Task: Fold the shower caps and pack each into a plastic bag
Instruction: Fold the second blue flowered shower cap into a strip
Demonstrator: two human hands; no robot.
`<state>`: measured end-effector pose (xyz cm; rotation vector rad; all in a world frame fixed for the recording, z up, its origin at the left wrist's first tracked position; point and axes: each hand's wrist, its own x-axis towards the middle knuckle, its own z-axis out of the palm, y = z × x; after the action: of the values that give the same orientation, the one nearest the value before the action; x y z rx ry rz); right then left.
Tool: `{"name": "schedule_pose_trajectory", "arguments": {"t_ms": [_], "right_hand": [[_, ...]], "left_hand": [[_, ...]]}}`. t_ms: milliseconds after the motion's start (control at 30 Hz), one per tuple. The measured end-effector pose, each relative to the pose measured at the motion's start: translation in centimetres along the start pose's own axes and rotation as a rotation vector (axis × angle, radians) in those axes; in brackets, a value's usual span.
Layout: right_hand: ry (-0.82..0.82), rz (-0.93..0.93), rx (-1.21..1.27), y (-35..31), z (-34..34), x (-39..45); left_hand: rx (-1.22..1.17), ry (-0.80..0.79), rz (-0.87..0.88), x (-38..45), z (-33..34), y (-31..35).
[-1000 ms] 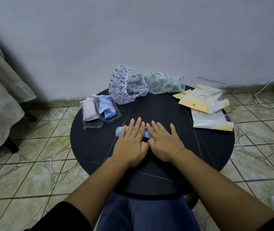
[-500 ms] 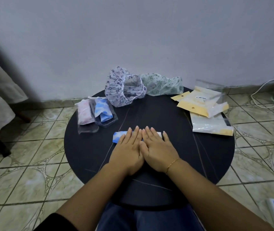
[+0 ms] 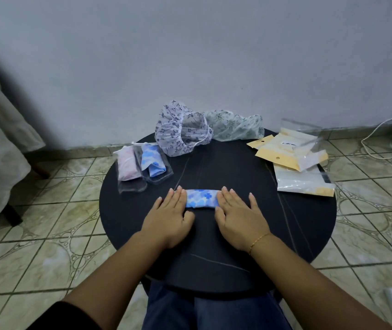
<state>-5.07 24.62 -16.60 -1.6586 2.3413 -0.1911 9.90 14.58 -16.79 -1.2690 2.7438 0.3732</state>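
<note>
While both flat hands, left hand and right hand, fingers together, pin the folded cap, press outward evenly to sharpen creases.

No text can be read anywhere. A small white label with dark marks resembling a barcode is seen on the top packet of the pile of plastic bags at two o'clock on the round table, but its characters are too small and blurred to be made out.
</note>
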Motion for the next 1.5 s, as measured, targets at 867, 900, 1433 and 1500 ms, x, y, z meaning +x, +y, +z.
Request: {"name": "schedule_pose_trajectory", "arguments": {"t_ms": [867,900,1433,1500], "right_hand": [[0.213,0.27,1.278,0.4,-2.5,-0.6],[0.206,0.288,1.299,0.7,-2.7,-0.5],[0.581,0.439,1.363,8.4,-6.6,1.7],[0.654,0.478,1.339,9.9,-6.9,1.6]], "left_hand": [[-1.438,0.084,-0.223,0.3,-1.4,7.9],[-1.444,0.075,-0.21,0.5,-1.6,8.0],[-1.327,0.035,-0.04,8.1,-3.9,17.0],[-1.316,0.07,-0.054,9.5,-3.6,18.7]]}}
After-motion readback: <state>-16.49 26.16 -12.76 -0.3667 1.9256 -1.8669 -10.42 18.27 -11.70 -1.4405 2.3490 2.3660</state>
